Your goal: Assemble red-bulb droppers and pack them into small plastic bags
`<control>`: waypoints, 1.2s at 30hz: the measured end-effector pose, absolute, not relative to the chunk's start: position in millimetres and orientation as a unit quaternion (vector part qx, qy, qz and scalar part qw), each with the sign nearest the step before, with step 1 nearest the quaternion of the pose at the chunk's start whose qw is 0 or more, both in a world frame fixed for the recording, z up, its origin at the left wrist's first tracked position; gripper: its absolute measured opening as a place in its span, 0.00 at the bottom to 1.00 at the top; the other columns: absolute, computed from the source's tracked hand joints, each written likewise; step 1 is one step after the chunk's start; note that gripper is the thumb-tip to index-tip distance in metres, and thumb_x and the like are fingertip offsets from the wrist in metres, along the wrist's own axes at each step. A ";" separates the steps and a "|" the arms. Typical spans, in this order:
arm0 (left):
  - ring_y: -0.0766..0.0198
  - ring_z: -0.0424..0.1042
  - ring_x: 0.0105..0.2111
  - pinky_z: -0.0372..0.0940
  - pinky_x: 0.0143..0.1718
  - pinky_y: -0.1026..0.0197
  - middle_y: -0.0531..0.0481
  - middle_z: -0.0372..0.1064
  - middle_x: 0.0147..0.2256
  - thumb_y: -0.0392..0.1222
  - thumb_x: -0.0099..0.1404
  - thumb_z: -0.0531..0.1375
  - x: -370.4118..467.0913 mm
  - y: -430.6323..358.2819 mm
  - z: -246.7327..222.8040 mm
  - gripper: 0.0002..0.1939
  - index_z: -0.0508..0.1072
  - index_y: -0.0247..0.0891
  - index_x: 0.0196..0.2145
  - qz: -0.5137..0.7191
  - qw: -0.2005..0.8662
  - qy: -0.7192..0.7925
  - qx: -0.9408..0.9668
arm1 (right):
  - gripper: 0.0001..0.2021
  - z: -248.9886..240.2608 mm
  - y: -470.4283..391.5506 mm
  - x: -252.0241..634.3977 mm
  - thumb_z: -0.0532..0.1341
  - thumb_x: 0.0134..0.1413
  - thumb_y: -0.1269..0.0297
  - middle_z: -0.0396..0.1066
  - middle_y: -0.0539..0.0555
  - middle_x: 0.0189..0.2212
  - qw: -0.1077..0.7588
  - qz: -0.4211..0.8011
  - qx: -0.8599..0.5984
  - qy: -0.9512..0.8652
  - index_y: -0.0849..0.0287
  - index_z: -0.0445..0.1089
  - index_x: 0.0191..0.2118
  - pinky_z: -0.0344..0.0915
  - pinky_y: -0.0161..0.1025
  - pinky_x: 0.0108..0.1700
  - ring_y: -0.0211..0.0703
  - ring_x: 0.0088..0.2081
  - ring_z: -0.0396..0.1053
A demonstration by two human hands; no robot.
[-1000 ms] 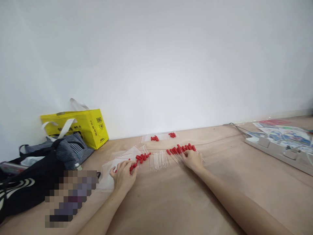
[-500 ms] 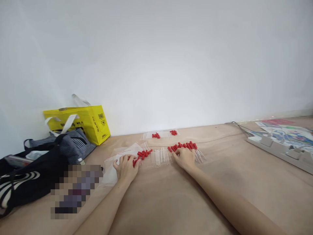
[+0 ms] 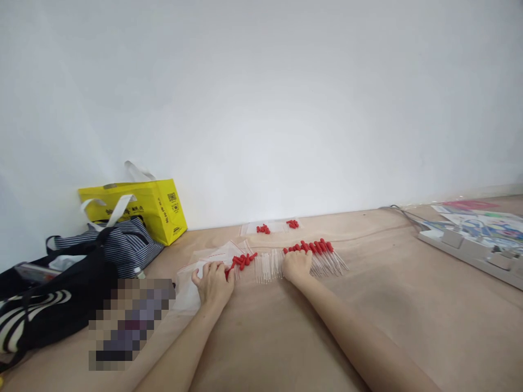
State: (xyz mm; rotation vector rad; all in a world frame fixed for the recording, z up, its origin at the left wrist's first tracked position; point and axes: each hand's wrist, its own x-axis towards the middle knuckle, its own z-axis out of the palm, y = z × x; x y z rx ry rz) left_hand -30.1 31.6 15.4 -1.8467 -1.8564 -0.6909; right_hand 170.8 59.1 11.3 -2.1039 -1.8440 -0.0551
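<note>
My left hand (image 3: 214, 286) lies palm down on clear plastic bags (image 3: 186, 288), its fingers bent and spread. Its thumb side touches a small pile of loose red caps (image 3: 244, 261). Curled fingers close my right hand (image 3: 297, 265) at the left end of a row of thin white sticks with red ends (image 3: 333, 260); what its fingertips hold is hidden. Between the hands, thin white sticks without red ends (image 3: 266, 267) lie side by side on the brown surface. Farther back, another clear bag (image 3: 278, 227) lies flat with red pieces at both ends.
A yellow bag (image 3: 174, 209), a striped pouch (image 3: 131, 245) and a black bag (image 3: 69, 305) stand at left beside a blurred-out patch (image 3: 134, 321). At right lie a white power strip (image 3: 469, 250) with cables and colourful papers (image 3: 490, 223). A white wall rises behind.
My right hand has shifted left along the row, uncovering more red-ended sticks, and its fingers are more curled. My left hand stays on the bags. The view has shifted slightly.
</note>
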 end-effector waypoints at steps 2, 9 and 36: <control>0.51 0.62 0.42 0.41 0.47 0.43 0.44 0.70 0.37 0.41 0.58 0.53 -28.3 27.4 18.4 0.09 0.71 0.37 0.28 -0.278 0.218 -0.653 -0.670 | 0.12 12.2 55.1 171.2 0.50 0.48 0.74 0.70 0.66 0.33 0.177 -0.026 -0.737 -0.652 0.68 0.71 0.33 0.47 0.46 0.42 0.53 0.39 0.64; 0.58 0.66 0.36 0.50 0.44 0.51 0.52 0.71 0.30 0.39 0.57 0.54 2.5 -9.4 21.0 0.05 0.68 0.40 0.27 -0.271 0.043 -0.456 -0.846 | 0.10 -6.6 21.3 213.3 0.45 0.55 0.70 0.68 0.59 0.30 0.330 -0.015 -0.625 -0.707 0.64 0.62 0.34 0.54 0.41 0.36 0.45 0.33 0.64; 0.59 0.70 0.36 0.62 0.39 0.58 0.50 0.73 0.34 0.43 0.60 0.51 36.2 -25.6 9.7 0.10 0.72 0.40 0.33 -0.350 -0.193 -0.486 -0.777 | 0.08 -9.8 -39.3 217.5 0.48 0.55 0.71 0.66 0.50 0.27 0.360 0.119 -0.431 -0.819 0.58 0.63 0.32 0.51 0.38 0.38 0.37 0.31 0.63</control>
